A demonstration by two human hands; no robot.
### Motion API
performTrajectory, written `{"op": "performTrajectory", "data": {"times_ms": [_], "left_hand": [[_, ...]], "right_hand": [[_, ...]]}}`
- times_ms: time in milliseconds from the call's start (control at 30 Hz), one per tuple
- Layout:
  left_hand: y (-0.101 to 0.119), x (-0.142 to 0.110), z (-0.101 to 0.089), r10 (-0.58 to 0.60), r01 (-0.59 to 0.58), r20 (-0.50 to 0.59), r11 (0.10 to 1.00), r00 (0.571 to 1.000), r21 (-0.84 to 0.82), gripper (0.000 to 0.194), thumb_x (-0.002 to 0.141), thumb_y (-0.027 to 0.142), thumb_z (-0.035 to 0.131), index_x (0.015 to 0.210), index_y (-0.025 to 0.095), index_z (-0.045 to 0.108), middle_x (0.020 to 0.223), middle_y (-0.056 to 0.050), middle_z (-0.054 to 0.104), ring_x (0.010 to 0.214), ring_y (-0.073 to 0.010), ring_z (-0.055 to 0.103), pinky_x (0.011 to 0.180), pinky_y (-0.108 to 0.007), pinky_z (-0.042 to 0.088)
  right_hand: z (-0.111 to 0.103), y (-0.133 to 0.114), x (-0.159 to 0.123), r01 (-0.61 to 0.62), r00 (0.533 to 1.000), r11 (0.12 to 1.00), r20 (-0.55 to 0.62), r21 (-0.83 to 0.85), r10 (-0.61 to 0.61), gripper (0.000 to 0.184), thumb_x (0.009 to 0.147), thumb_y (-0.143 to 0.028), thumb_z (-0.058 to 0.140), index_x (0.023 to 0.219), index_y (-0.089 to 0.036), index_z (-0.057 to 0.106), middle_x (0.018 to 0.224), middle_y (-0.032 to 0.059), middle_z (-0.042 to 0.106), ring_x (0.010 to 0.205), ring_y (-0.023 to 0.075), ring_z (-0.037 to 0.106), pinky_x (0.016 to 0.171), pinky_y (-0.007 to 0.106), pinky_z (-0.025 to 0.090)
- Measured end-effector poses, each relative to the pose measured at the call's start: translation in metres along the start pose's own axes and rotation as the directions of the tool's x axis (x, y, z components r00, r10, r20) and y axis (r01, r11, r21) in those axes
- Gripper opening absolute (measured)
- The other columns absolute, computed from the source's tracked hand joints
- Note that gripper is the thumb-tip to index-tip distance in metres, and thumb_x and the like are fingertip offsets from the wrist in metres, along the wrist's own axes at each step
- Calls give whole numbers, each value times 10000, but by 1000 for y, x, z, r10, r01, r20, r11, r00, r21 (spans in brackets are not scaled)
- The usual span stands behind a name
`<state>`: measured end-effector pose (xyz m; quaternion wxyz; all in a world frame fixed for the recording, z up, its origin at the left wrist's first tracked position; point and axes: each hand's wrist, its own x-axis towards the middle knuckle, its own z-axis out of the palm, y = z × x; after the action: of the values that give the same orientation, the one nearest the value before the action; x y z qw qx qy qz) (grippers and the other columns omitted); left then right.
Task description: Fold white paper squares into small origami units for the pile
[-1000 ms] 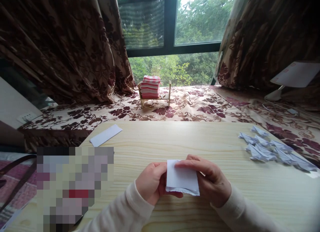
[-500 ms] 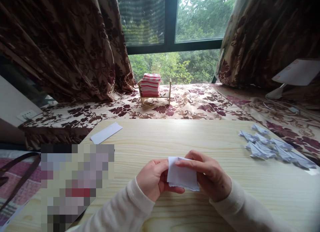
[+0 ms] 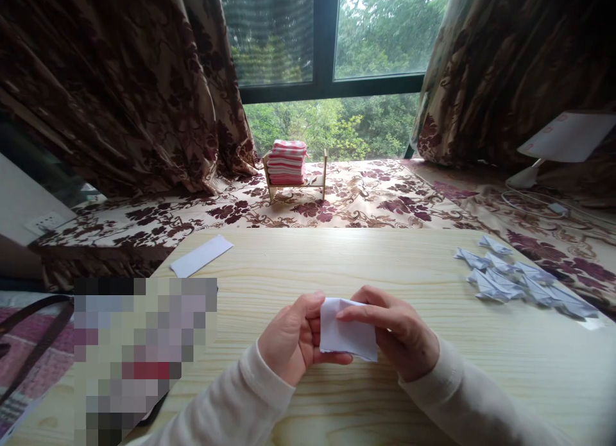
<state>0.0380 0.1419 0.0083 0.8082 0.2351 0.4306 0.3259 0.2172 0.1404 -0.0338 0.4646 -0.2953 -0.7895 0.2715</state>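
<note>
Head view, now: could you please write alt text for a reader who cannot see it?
A person's left hand and right hand hold a small white paper over a wooden table. A flat paper strip lies at left, folded paper pieces at right. Behind, pink-and-white cloths are stacked on a small stand before a window.

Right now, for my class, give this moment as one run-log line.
left hand: fingers under white paper | right hand: holding same paper | table: folded paper pieces right; paper strip far left
</note>
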Motion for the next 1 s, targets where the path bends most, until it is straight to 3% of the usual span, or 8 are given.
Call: {"op": "performTrajectory", "data": {"times_ms": [200, 300, 400, 533, 700, 833, 900, 1000], "left_hand": [[-7, 1, -1, 75, -72, -29, 995, 997, 68, 416, 508, 388, 817, 766, 85, 695, 641, -65, 645, 598, -166, 596, 479, -273, 540], [-9, 2, -3, 116, -112, -49, 990, 992, 84, 437, 484, 433, 828, 740, 103, 698, 629, -42, 627, 597, -155, 579, 493, -280, 537], [-12, 2, -3, 159, -154, -39, 981, 986, 114, 445, 506, 464, 815, 742, 103, 709, 617, -36, 614, 602, -151, 562, 512, -279, 519], [-17, 1, -2, 236, -235, 8, 959, 972, 161, 401, 562, 451, 796, 727, 92, 725, 593, -21, 593, 611, -122, 526, 588, -236, 465], [-20, 1, -5, 390, -386, 52, 868, 919, 313, 321, 727, 410, 683, 867, 127, 742, 635, -14, 600, 661, -128, 501, 625, -225, 404], [-17, 0, -4, 503, -470, 31, 781, 864, 411, 271, 783, 369, 625, 900, 154, 743, 702, -20, 601, 692, -141, 491, 613, -228, 387], [-16, -1, -2, 562, -513, 38, 723, 826, 462, 241, 804, 340, 603, 889, 167, 747, 739, -19, 596, 714, -142, 493, 627, -224, 387], [-16, -4, 0, 599, -543, 79, 652, 797, 529, 220, 825, 303, 576, 883, 180, 748, 748, -15, 584, 726, -142, 501, 640, -221, 386]], "right_hand": [[2, -2, 1, -7, 1000, 1000, -3, 5, 7, 307, 923, -306, 401, 1096, -278, 652, 827, 56, 576, 637, 134, 534, 522, 243, 415], [3, -6, 4, -166, 978, 982, -108, 92, 176, 309, 840, -190, 505, 1117, -256, 624, 816, 36, 610, 670, 136, 551, 571, 240, 436], [3, -11, 8, -365, 906, 892, -118, 267, 406, 185, 762, -195, 592, 932, -197, 665, 723, 20, 613, 663, 144, 553, 570, 238, 440], [7, -16, 10, -446, 872, 818, -30, 364, 489, 99, 743, -266, 621, 723, -170, 622, 650, 8, 594, 578, 122, 519, 495, 220, 418], [8, -18, 10, -513, 819, 721, 15, 465, 573, 242, 789, -397, 578, 827, -165, 634, 706, 24, 630, 585, 128, 540, 498, 226, 427], [5, -19, 13, -583, 720, 569, 44, 580, 693, 307, 782, -428, 584, 896, -158, 675, 763, 38, 659, 698, 163, 575, 609, 257, 451], [4, -19, 14, -579, 719, 532, 80, 618, 690, 349, 785, -463, 566, 895, -149, 671, 772, 48, 655, 727, 180, 575, 635, 280, 454], [5, -19, 14, -558, 743, 566, 62, 607, 667, 366, 778, -503, 573, 859, -153, 642, 721, 27, 620, 664, 152, 543, 592, 260, 434]]}}
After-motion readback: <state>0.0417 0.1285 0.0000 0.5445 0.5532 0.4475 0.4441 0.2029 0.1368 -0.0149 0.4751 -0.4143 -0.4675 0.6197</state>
